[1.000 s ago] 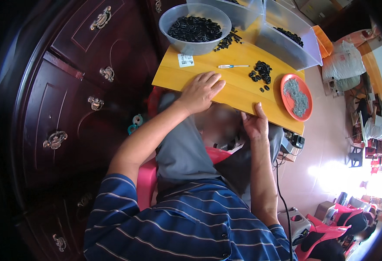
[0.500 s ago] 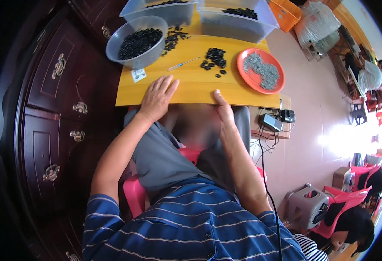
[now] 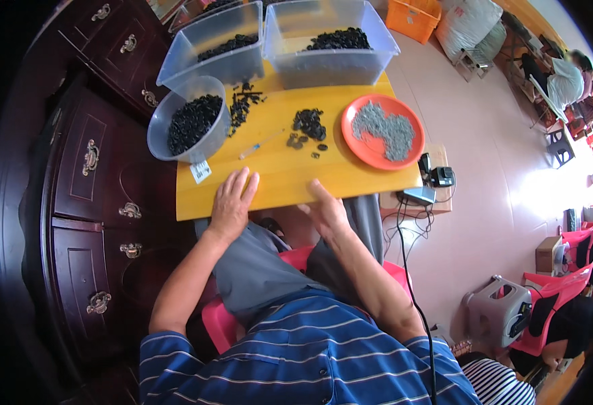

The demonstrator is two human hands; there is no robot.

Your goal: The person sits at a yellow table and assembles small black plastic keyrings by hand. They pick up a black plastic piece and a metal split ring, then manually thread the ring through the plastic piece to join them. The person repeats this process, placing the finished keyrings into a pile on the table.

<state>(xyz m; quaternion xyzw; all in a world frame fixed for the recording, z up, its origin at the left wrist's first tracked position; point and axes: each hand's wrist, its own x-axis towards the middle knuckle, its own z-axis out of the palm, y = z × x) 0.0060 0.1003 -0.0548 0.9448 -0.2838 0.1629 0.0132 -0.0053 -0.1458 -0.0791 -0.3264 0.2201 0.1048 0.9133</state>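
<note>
Left hand [image 3: 230, 206] flat at yellow table's [image 3: 279, 185] front edge, fingers apart; right hand [image 3: 329, 217] at same edge, can't tell if clamped. Screwdriver [image 3: 250, 150], black pieces [image 3: 308, 124] mid-table.

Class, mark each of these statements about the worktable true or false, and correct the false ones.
1. The left hand rests on the yellow table. True.
2. The round tub contains black pieces. True.
3. The orange plate holds a heap of black pieces. False: it holds small grey pieces.
4. The right hand is gripping the screwdriver. False: the screwdriver lies on the table, apart from both hands.
5. The plate is left of the screwdriver. False: it is to the right.
</note>
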